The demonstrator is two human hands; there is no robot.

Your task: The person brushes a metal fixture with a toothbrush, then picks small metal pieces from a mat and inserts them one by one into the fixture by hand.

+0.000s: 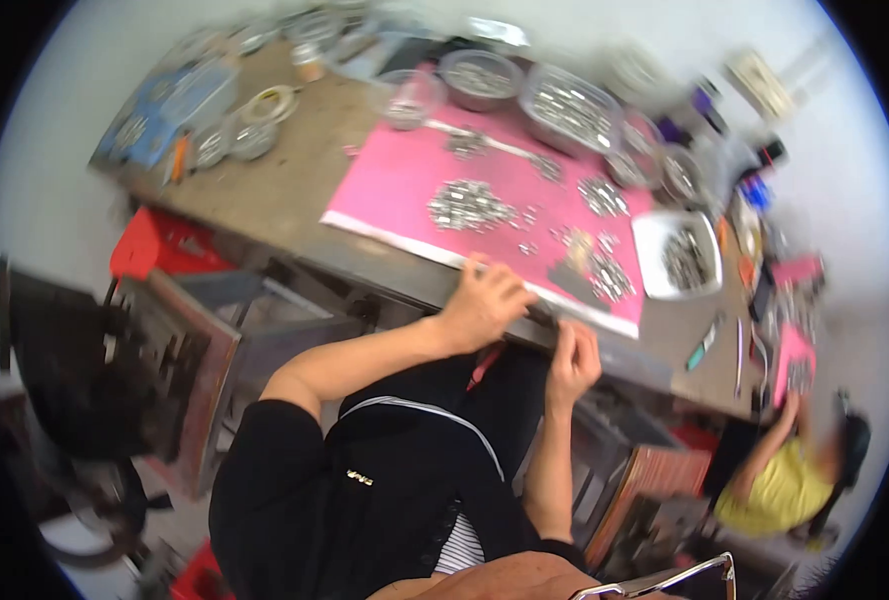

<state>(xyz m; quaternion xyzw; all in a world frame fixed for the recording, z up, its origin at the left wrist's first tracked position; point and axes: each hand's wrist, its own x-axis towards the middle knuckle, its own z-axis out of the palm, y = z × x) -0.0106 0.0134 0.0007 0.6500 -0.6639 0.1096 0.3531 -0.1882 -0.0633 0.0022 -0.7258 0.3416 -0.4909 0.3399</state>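
Observation:
My left hand [485, 306] is at the front edge of the pink mat [395, 190], fingers bent and closed around something too blurred to name. Just to its right, my right hand [574, 362] is closed in a pinch, lower and nearer my body. A small dark piece [542, 316] shows between the two hands; its kind is unclear. Beyond them on the mat lies a large pile of small shiny metal parts [468, 205]. More metal parts [611, 277] are heaped at the mat's right side, beside a grey patch [577, 284].
A white tray [648, 262] of metal parts stands right of the mat. Clear plastic tubs [571, 108] line its back edge. A teal-handled tool [706, 341] lies at the right. A person in a yellow shirt [780, 490] works at far right. A red stool [165, 245] is at left.

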